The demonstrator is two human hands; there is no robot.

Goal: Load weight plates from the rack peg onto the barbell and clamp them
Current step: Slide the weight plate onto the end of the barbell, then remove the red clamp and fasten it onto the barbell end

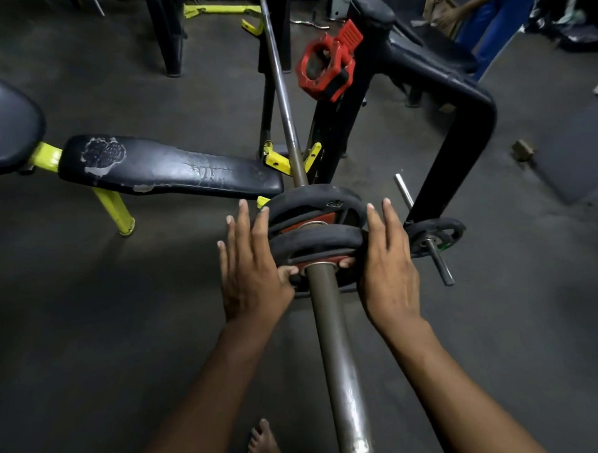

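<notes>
Left hand (249,262) and right hand (388,260), fingers straight, thumbs hooked at the hub, press a heavy, rigid black rubber-coated weight plate (315,246) along the steel barbell sleeve (333,334); rims look the best hold

Two black rubber-rimmed weight plates (313,222) seated on brown-grey steel barbell sleeve (337,354), near plate just apart from far one. Left hand (249,266) and right hand (388,263) laid flat against near plate's rim, fingers straight, thumbs pressed on its face beside sleeve. Red plastic clamp collar (325,66) hung on black rack upright (350,97). Small black plate (435,235) left on rack peg (424,231). Worn black padded bench (171,168) beside bar.
</notes>
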